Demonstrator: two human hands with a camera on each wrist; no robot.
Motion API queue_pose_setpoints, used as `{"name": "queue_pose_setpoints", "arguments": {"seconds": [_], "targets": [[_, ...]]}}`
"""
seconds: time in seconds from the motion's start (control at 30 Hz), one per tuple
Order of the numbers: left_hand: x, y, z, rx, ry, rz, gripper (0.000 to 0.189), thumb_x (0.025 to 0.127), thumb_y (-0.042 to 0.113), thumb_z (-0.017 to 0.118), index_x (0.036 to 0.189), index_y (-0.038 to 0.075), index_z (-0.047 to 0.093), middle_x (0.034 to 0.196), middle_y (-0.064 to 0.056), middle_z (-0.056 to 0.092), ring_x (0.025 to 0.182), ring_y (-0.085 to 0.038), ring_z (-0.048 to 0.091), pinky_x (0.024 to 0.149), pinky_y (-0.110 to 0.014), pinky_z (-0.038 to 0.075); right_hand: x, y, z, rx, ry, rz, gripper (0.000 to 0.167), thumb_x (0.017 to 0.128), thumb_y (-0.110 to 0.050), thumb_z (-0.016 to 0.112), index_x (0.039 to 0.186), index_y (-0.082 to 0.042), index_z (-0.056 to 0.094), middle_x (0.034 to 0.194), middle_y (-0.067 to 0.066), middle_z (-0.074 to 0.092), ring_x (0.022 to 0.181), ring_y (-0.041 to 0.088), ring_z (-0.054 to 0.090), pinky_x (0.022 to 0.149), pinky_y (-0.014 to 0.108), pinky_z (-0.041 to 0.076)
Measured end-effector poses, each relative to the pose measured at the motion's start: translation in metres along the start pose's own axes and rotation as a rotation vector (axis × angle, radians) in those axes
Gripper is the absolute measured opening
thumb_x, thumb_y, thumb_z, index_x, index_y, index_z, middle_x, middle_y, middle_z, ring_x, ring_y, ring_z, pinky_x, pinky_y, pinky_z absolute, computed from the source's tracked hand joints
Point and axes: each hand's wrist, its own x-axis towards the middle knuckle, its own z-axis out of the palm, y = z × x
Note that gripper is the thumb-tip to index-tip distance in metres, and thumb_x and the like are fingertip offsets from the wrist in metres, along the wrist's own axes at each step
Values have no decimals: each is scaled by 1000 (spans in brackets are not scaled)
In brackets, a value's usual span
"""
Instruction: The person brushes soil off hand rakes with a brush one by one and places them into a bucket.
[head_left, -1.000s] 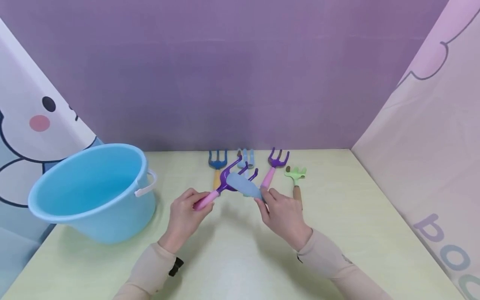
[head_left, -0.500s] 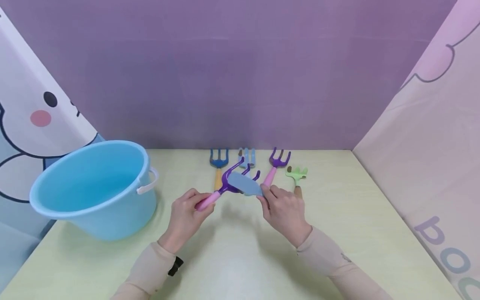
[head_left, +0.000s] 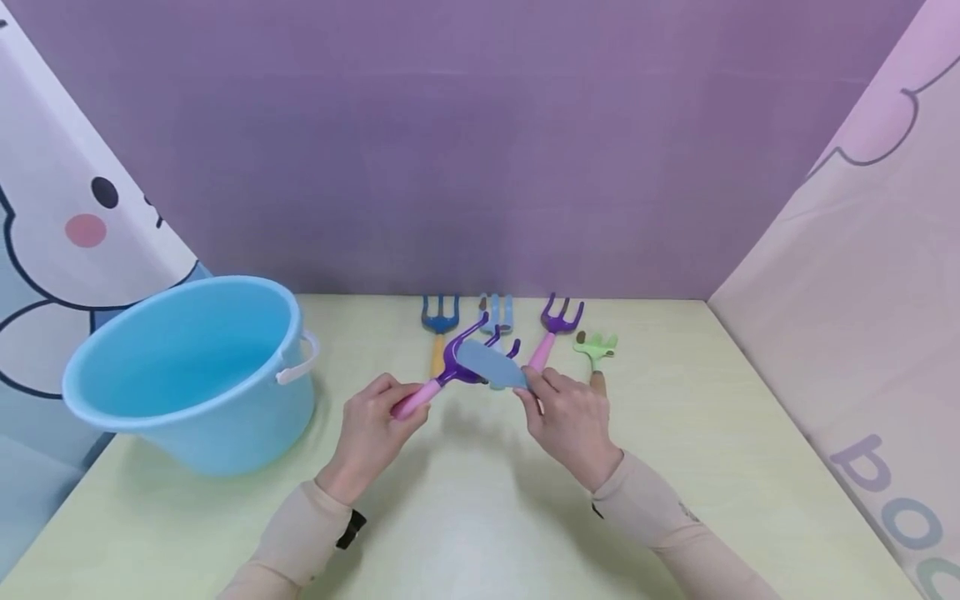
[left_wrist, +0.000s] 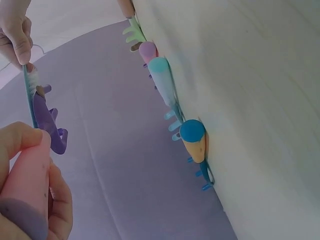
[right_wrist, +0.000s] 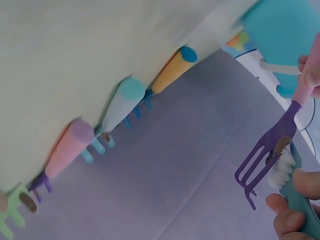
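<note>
My left hand [head_left: 372, 427] grips the pink handle of a small purple garden fork [head_left: 452, 360], held above the table with its tines pointing away. In my right hand [head_left: 573, 425] is a blue-green brush [head_left: 491, 364], pinched near its end by thumb and fingers. The white bristles [right_wrist: 284, 167] face the fork head, and in the right wrist view they meet it beside a brown patch [right_wrist: 282, 145]. From above, the back of the brush hides part of the tines. In the left wrist view the purple head [left_wrist: 46, 117] lies close along the brush.
Along the back wall lie a blue fork with yellow handle [head_left: 440, 319], a light blue fork [head_left: 498, 317], another purple fork [head_left: 557, 322] and a green fork [head_left: 597, 346]. Brown patches mark some tines. A blue bucket [head_left: 240, 433] stands at left.
My head view has shifted slightly, so the bucket and the lying forks appear a little further right and higher. Both hands keep their holds, and the brush stays against the fork with hardly any movement.
</note>
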Motion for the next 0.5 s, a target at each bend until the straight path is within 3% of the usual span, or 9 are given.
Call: {"name": "queue_pose_setpoints", "arguments": {"seconds": [0.5], "targets": [[-1,1,0,12,7,44,18,68,8,77,86,3,73,70,1,54,56,-6,45,50,-18,43,1,-1,6,2,10,31,26,80,-34,67,95,-14,73,64,-3,63,36,9,30,45,37,28]]}}
